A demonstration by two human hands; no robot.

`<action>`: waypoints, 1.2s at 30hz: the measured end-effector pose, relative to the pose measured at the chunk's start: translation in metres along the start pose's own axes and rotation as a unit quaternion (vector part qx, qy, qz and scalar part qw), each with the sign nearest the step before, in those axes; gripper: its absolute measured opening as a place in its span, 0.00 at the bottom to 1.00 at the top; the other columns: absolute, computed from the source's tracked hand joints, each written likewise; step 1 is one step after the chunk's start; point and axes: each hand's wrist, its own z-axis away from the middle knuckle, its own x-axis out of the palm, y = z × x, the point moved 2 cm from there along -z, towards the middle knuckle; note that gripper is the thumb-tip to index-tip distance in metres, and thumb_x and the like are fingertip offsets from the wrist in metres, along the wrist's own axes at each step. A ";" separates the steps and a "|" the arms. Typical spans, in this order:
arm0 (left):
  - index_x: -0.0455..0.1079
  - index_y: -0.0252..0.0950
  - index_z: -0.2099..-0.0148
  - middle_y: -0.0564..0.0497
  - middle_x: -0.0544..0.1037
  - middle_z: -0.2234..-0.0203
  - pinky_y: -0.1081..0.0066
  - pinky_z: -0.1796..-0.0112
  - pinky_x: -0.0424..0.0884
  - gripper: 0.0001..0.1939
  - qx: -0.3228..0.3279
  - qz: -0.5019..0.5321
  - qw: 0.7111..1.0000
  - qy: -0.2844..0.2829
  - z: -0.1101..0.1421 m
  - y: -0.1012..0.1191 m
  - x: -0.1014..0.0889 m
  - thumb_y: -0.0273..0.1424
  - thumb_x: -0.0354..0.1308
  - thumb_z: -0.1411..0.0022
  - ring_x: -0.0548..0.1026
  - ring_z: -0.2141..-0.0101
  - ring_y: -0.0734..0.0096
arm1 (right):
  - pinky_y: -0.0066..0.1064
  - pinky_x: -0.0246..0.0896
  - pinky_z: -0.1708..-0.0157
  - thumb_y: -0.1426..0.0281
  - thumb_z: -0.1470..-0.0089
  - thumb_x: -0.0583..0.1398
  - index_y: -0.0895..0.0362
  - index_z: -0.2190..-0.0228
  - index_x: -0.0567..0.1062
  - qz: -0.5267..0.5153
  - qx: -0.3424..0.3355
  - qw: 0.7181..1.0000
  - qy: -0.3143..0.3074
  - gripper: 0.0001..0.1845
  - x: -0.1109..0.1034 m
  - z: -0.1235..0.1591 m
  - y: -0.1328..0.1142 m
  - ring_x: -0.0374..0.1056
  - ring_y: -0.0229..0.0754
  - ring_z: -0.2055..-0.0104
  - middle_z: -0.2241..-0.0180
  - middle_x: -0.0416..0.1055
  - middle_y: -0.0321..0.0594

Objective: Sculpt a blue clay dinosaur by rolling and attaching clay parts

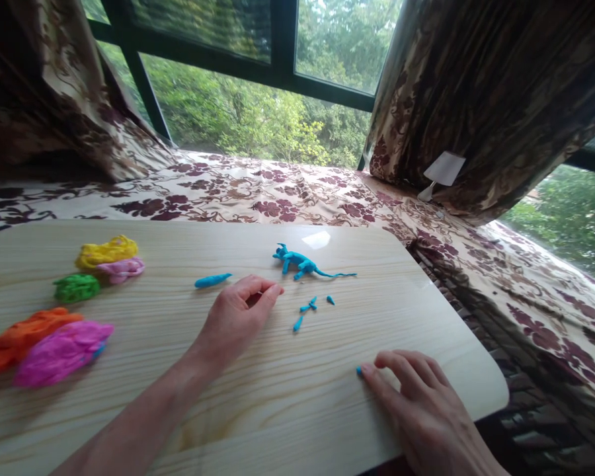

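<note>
Your left hand [240, 307] is up mid-view, thumb and index fingertips pinched together, forearm angling in from the lower left. Your right hand [419, 403] sits lower right, kinda loose, palm down, index finger reaching out and the other fingers curled a bit. Both forearms are bare.

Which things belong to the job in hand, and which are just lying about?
In the work, apparently:
- long-tailed blue clay figure
- tapered blue clay roll
- small blue clay pieces, one at the right hand

Lying about:
- yellow clay lump
- pale pink clay lump
- green clay lump
- orange clay lump
- bright pink clay lump
- white table lamp
</note>
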 end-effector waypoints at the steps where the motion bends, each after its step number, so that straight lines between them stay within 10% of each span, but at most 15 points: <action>1: 0.73 0.38 0.68 0.53 0.76 0.73 0.73 0.70 0.63 0.15 0.001 -0.003 1.000 0.002 0.000 0.000 0.000 0.41 0.49 0.44 0.71 0.70 0.69 | 0.42 0.57 0.56 0.74 0.50 0.53 0.56 0.52 0.68 -0.002 0.009 1.000 0.000 0.22 0.000 -0.002 0.001 0.60 0.49 0.54 0.56 0.65 0.48; 19: 0.74 0.39 0.69 0.55 0.75 0.74 0.74 0.70 0.63 0.13 0.013 0.010 1.000 0.002 0.000 0.001 -0.001 0.39 0.50 0.44 0.70 0.72 0.71 | 0.44 0.54 0.56 0.75 0.48 0.50 0.57 0.52 0.68 -0.035 0.001 0.998 0.047 0.21 0.001 0.003 -0.002 0.58 0.50 0.53 0.56 0.65 0.48; 30: 0.72 0.38 0.69 0.55 0.74 0.73 0.75 0.69 0.61 0.12 0.000 0.005 1.000 -0.001 -0.001 0.002 -0.001 0.38 0.51 0.44 0.70 0.70 0.71 | 0.41 0.56 0.56 0.84 0.52 0.50 0.54 0.53 0.67 -0.117 0.106 0.988 -0.001 0.25 -0.010 -0.026 0.017 0.58 0.46 0.54 0.55 0.63 0.44; 36: 0.73 0.38 0.70 0.55 0.74 0.75 0.74 0.72 0.60 0.13 -0.003 0.020 1.000 0.005 0.000 0.002 -0.001 0.38 0.51 0.45 0.69 0.72 0.71 | 0.38 0.57 0.57 0.73 0.47 0.55 0.52 0.58 0.70 -0.145 0.107 0.984 -0.012 0.13 -0.007 -0.034 0.018 0.60 0.44 0.57 0.59 0.65 0.41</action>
